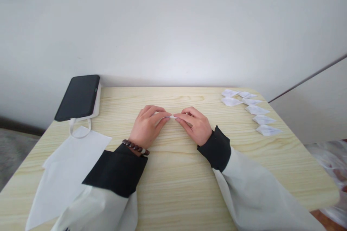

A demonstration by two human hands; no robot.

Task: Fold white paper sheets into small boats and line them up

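Note:
Over the middle of the table, a thin folded strip of white paper [172, 117] is pinched between both hands. My left hand [148, 122] grips its left end with thumb and fingertips, a dark bead bracelet on the wrist. On the right end, my right hand [195, 124] pinches in the same way. Most of the paper is hidden by the fingers, so its full shape does not show. Several folded white paper pieces [257, 110], pointed at the ends, lie at the table's right side, apart from the hands.
Flat white paper sheets [67, 166] lie at the left, partly under the left sleeve. Behind them a dark tablet-like device [78, 97] rests on a white box with a white strap. The wooden table [173, 187] meets a white wall [173, 29] at the back.

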